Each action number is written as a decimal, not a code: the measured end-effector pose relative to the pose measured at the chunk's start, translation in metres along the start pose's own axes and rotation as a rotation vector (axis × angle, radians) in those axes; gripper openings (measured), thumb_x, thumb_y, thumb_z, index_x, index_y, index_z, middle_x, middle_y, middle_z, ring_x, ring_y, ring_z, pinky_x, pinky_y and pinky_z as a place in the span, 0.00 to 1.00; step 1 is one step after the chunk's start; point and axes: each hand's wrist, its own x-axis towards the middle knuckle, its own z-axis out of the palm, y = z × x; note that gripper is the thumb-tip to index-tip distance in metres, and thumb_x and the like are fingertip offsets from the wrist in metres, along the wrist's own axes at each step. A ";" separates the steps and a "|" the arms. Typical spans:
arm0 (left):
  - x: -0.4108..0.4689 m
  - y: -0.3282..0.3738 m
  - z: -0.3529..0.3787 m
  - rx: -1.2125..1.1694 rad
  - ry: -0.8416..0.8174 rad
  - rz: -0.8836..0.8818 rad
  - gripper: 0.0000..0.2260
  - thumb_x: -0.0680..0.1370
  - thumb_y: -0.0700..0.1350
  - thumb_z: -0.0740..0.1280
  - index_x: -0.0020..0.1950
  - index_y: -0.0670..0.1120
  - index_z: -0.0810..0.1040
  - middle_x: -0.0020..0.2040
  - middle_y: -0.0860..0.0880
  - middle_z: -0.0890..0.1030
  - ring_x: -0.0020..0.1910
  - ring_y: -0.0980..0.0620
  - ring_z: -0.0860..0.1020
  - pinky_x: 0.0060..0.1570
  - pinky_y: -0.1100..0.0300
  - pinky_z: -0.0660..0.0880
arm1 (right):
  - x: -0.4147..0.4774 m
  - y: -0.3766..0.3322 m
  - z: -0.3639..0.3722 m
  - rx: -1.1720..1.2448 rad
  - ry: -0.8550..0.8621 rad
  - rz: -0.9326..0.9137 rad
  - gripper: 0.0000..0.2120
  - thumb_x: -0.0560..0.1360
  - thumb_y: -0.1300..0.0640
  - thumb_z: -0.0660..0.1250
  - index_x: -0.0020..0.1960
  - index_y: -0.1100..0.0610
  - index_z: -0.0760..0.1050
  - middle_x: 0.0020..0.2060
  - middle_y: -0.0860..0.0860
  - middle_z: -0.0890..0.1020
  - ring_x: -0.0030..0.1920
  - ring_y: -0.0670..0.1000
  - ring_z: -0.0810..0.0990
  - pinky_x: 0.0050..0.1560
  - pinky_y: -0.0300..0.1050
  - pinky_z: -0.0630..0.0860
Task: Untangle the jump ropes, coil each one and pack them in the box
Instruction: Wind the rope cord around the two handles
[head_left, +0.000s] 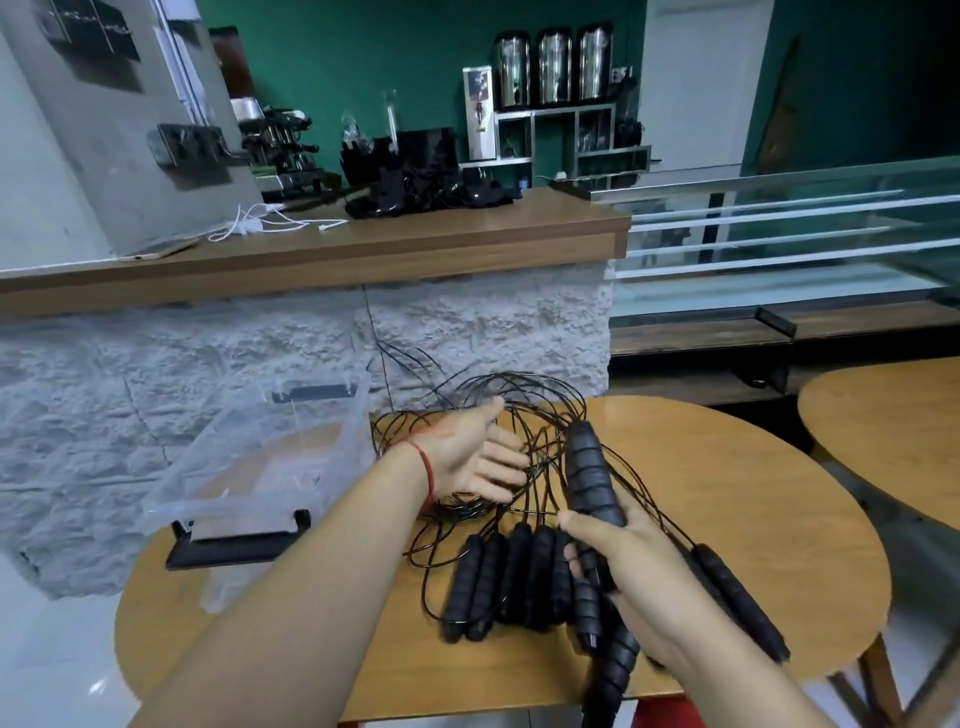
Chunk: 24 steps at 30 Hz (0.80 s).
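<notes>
Above the ropes (519, 571), left hand (475, 460) splayed.

Black ribbed handles (511, 577) and thin black cords (524, 400), clear box (260, 467), tan wooden table (727, 493).

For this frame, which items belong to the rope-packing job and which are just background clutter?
Job: tangled cords; loose handles on the table; raised handle gripped by the right hand; open left hand over the cords; clear box.
Lying about: white cable, espresso machine, steel canisters, second table.
</notes>
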 end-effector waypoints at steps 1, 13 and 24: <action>-0.005 -0.012 0.008 0.005 -0.006 0.003 0.36 0.85 0.67 0.50 0.74 0.38 0.73 0.67 0.39 0.81 0.61 0.41 0.83 0.59 0.40 0.82 | -0.001 0.004 0.002 -0.015 -0.005 -0.002 0.15 0.78 0.64 0.75 0.62 0.57 0.77 0.38 0.53 0.81 0.37 0.52 0.79 0.38 0.45 0.78; -0.087 -0.119 0.088 -0.238 0.156 0.174 0.21 0.72 0.61 0.74 0.64 0.59 0.82 0.55 0.51 0.88 0.57 0.51 0.86 0.66 0.44 0.79 | -0.030 0.060 0.033 -0.640 -0.011 -0.359 0.35 0.77 0.53 0.73 0.72 0.24 0.61 0.63 0.31 0.76 0.64 0.29 0.73 0.62 0.27 0.68; -0.141 -0.165 0.075 -0.548 0.146 0.234 0.17 0.77 0.36 0.67 0.66 0.44 0.81 0.56 0.36 0.86 0.51 0.37 0.84 0.50 0.38 0.81 | -0.067 0.068 0.019 -0.978 -0.256 -0.546 0.35 0.75 0.36 0.62 0.81 0.35 0.57 0.79 0.27 0.54 0.81 0.36 0.47 0.80 0.39 0.48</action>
